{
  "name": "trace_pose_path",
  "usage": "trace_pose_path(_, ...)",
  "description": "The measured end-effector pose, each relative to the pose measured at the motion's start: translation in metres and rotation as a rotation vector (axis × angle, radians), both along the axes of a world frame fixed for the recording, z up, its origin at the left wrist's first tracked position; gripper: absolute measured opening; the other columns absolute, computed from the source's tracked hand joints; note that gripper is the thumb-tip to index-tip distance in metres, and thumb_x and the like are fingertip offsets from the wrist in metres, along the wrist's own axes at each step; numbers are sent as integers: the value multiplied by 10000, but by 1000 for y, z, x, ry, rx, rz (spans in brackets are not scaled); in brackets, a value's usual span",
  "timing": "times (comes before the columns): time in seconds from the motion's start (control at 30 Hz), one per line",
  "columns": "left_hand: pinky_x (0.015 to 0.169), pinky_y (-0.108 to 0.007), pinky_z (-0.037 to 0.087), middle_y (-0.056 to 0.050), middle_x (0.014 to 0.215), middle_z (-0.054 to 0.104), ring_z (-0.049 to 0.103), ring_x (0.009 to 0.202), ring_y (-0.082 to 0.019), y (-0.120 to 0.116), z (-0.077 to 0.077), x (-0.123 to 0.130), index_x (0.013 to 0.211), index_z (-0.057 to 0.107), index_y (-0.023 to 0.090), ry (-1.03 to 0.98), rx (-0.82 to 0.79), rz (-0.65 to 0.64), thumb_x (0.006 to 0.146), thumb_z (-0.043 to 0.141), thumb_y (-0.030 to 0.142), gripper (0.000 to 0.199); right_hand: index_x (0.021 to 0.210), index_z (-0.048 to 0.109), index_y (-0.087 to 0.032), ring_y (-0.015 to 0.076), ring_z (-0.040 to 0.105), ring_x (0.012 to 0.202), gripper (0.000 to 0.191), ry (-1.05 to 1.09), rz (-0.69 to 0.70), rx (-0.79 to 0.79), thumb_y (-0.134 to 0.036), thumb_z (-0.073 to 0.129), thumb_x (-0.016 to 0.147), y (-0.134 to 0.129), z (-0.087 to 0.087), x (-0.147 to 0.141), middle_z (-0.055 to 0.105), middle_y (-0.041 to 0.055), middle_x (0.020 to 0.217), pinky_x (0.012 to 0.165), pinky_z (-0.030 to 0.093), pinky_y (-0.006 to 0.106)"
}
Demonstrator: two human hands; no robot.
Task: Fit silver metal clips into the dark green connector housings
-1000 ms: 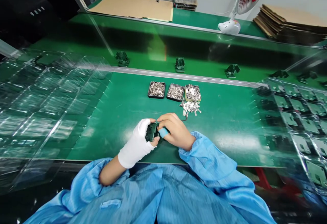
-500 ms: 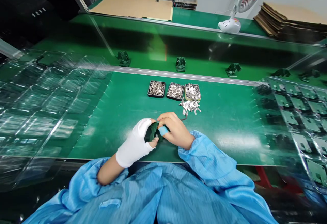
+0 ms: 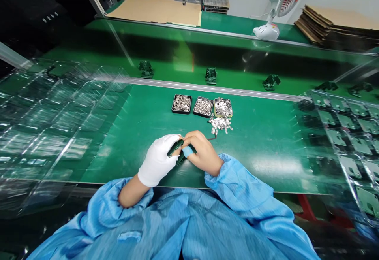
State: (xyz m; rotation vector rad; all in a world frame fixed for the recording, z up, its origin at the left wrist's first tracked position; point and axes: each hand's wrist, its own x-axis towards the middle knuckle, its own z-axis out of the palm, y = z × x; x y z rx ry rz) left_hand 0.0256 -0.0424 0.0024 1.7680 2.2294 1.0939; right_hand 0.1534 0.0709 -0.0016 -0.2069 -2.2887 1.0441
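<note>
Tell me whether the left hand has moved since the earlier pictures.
Yes: the left hand has shifted slightly forward, away from the body, and is a little closer to the left dish.

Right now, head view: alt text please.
White-gloved left hand holds a dark green part over a green worktable, the right hand up against it. Just beyond lie three small trays of metal pieces, with loose pieces spread before the rightmost; clear plastic trays flank both sides.

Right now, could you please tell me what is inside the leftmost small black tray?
The leftmost black tray holds a heap of small, silvery pieces. They cover its bottom, so anything underneath cannot be seen.
</note>
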Motion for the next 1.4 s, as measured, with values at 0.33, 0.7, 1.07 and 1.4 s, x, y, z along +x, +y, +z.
trace_pose_path(0.33, 778, -414, 501, -123, 932, 659, 625, 877, -281, 10, -1, 6, 947, 587, 152, 272, 0, 80, 794, 464, 251, 220, 879, 500, -196, 186, 559, 955, 169, -27, -70, 66, -71, 435, 786, -1, -9, 0, 575, 85, 970, 847, 489, 322)
trace_pose_path(0.7, 812, -391, 492, -82, 996, 531, 566, 925, -226, 7, -16, 14, 1097, 399, 177, -102, 32, 40, 771, 530, 355, 395, 975, 556, -190, 157, 599, 898, 146, -83, -68, -245, -213, 547, 831, 20, -9, -1, 601, 49, 968, 829, 502, 311)
trace_pose_path(1.07, 965, -450, 458, -118, 1168, 555, 555, 1107, -262, -10, -25, -3, 1192, 404, 178, -269, -95, 1, 755, 568, 365, 503, 873, 603, -187, 154, 596, 782, 116, -54, -365, -183, -259, 525, 827, 67, 4, 24, 641, 27, 862, 748, 481, 290)
trace_pose_path(1.4, 934, -416, 482, -91, 1090, 638, 607, 1021, -249, 16, -1, -63, 1059, 558, 186, -213, -71, -3, 823, 482, 430, 347, 1027, 635, -173, 194, 575, 1048, 255, -627, -378, 372, -150, 428, 881, 115, 16, -3, 653, 77, 1106, 910, 425, 306)
